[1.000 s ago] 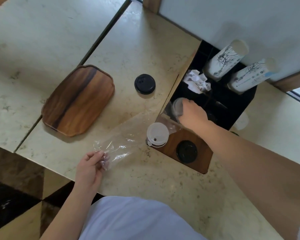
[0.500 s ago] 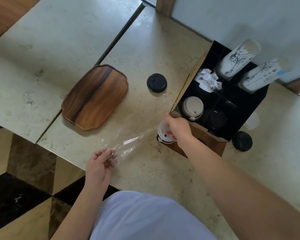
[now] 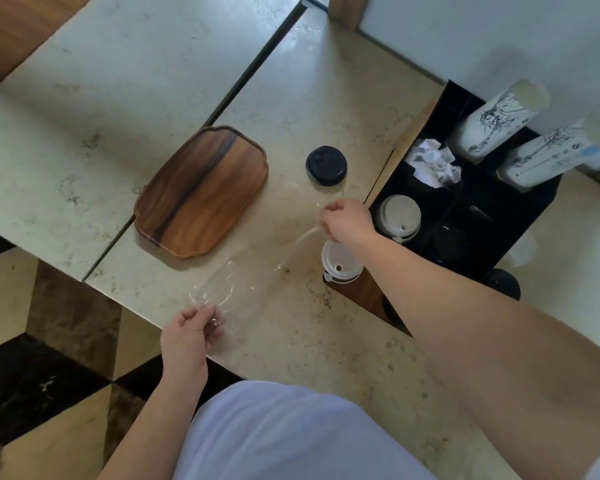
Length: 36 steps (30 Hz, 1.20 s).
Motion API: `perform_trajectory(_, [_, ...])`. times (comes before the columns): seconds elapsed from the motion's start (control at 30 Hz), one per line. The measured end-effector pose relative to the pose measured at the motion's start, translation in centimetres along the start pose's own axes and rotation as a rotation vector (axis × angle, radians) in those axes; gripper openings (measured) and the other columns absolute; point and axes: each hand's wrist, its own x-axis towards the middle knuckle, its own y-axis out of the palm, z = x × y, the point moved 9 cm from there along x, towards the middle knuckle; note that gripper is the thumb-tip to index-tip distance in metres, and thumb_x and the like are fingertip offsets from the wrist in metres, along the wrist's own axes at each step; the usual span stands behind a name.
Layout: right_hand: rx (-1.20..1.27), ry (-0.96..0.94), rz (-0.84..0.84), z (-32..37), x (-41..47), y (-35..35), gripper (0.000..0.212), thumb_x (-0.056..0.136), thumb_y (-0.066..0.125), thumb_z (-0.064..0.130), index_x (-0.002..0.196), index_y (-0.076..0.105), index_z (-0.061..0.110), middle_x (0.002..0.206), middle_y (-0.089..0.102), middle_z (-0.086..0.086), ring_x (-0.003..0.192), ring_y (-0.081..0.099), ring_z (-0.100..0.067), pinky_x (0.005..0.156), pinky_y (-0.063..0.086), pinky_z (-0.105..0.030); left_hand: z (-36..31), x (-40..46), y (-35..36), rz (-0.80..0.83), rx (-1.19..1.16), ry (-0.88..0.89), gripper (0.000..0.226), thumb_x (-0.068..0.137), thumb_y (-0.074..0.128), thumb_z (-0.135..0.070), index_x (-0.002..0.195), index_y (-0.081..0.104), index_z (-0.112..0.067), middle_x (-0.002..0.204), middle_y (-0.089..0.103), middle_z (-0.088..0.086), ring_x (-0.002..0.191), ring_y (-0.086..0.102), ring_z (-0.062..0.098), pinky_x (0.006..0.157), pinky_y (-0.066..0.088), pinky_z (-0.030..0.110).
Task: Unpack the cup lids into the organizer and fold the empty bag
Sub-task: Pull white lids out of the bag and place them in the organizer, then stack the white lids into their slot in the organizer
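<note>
1. The clear plastic bag point(image 3: 253, 268) is lying slack on the marble counter point(image 3: 326, 98), stretched between the person's 2 hands, and it is looking empty, though its transparency is making that hard to confirm.
2. Its long axis is running diagonally, from the near counter edge up and away toward the organizer point(image 3: 499, 216).
3. The left hand point(image 3: 187, 336) is pinching the bag's near end, fingers curled and closed on the crumpled film at the counter's lip.
4. The right hand point(image 3: 345, 220) is pinching the far end, fingers closed on a thin strand of plastic just beside the organizer's front corner.
5. Neither hand is nearer than the other, since each is holding 1 end; the fold will likely bring the 2 ends together along that diagonal.
6. 1 white lid point(image 3: 340, 263) is sitting on the organizer's wooden front ledge, just under the right wrist and touching or nearly touching the bag, so it could snag a fold.
7. Another white lid point(image 3: 399, 216) is resting in a front compartment, with a dark lid point(image 3: 449, 244) in the compartment beside it.
8. 1 black lid point(image 3: 326, 165) is sitting loose on the counter, just beyond the right hand.
9. The wooden tray point(image 3: 201, 190) is lying to the bag's left, near but apart from it.
10. Crumpled paper point(image 3: 433, 162) and 2 sleeves of printed cups point(image 3: 496, 121) are filling the rear compartments.
</note>
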Motion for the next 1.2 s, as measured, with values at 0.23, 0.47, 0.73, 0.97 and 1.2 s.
perform_trajectory(0.23, [0.121, -0.103, -0.145, -3.5, -2.3, -2.1, 0.043, 0.095, 0.065, 0.03, 0.134, 0.052, 0.018, 0.115, 0.061, 0.0, 0.105, 0.061, -0.018, 0.085, 0.047, -0.031, -3.4, -2.3, -0.5, -0.14, 0.379, 0.138, 0.049, 0.084, 0.079, -0.042, 0.116, 0.055, -0.014, 0.094, 0.062, 0.005, 0.076, 0.063, 0.017, 0.068, 0.053, 0.033])
perform_trajectory(0.47, [0.119, 0.068, -0.26, -12.5, -5.4, -3.6, 0.033, 0.093, 0.067, 0.027, 0.123, 0.057, 0.021, 0.116, 0.061, 0.002, 0.102, 0.059, -0.014, 0.084, 0.049, -0.029, -9.5, -10.0, 14.9, 0.316, 0.931, 0.911, 0.016, 0.094, 0.061, -0.012, 0.108, 0.062, -0.018, 0.094, 0.057, -0.005, 0.082, 0.057, 0.006, 0.068, 0.05, 0.027])
perform_trajectory(0.73, [0.649, 0.419, -0.078, -16.4, -5.8, -1.6, 0.048, 0.098, 0.062, 0.02, 0.144, 0.048, 0.018, 0.117, 0.064, -0.006, 0.094, 0.069, -0.018, 0.067, 0.06, -0.027, -4.5, -7.8, 28.6, 0.531, 1.245, 0.618, 0.04, 0.097, 0.054, -0.016, 0.133, 0.056, 0.001, 0.126, 0.064, 0.018, 0.103, 0.061, 0.027, 0.077, 0.042, 0.029])
perform_trajectory(0.97, [0.672, 0.43, -0.034, -16.0, -4.7, -0.9, 0.048, 0.099, 0.06, 0.02, 0.145, 0.048, 0.015, 0.105, 0.062, -0.001, 0.097, 0.068, -0.018, 0.071, 0.06, -0.03, -2.7, -5.5, 29.0, 0.436, 1.29, 0.476, 0.022, 0.09, 0.053, -0.007, 0.073, 0.04, -0.013, 0.072, 0.047, 0.006, 0.059, 0.043, 0.017, 0.048, 0.027, 0.029])
perform_trajectory(1.2, [0.631, 0.376, -0.015, -15.6, -4.3, -1.8, 0.012, 0.095, 0.065, 0.02, 0.103, 0.067, 0.011, 0.083, 0.069, -0.007, 0.072, 0.067, -0.016, 0.057, 0.056, -0.023, -1.6, -4.7, 28.4, 0.42, 0.993, 0.194, 0.046, 0.088, 0.077, -0.029, 0.122, 0.065, -0.001, 0.105, 0.071, 0.023, 0.095, 0.069, 0.035, 0.082, 0.059, 0.044])
